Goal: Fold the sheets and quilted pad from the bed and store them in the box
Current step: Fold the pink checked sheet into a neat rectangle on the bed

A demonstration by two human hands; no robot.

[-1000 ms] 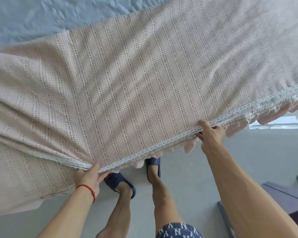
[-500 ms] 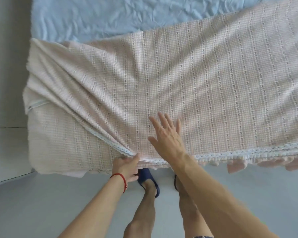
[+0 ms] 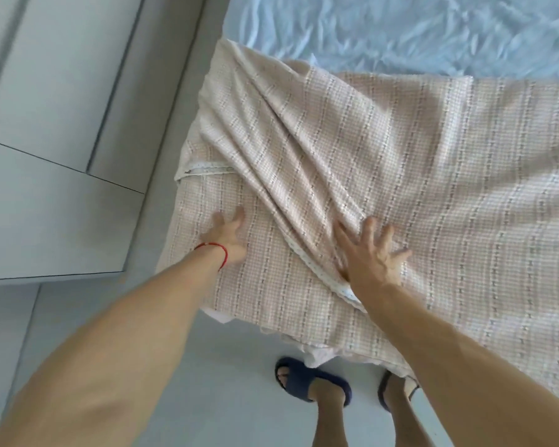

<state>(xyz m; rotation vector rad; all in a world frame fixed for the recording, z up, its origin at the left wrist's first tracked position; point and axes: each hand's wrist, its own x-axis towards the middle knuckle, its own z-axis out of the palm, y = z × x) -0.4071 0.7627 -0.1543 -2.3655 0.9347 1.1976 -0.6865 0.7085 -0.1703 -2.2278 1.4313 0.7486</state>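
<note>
Both hands, left hand and right hand, press flat with fingers spread wide on the unlabelled pink sheet.

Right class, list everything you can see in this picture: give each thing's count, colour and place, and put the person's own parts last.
Checked sheet: one, pink and beige, folded over on the bed, rumpled at its left.
Lace trim: one strip, white, along the sheet's folded edge.
Under sheet: one, light blue, wrinkled, top.
Floor: grey, bottom.
Cabinet: grey, left.
Slippers: two, dark blue, on the feet.
Wrist cord: one, red, left wrist.
Left hand: flat on the sheet.
Right hand: spread on the sheet.
</note>
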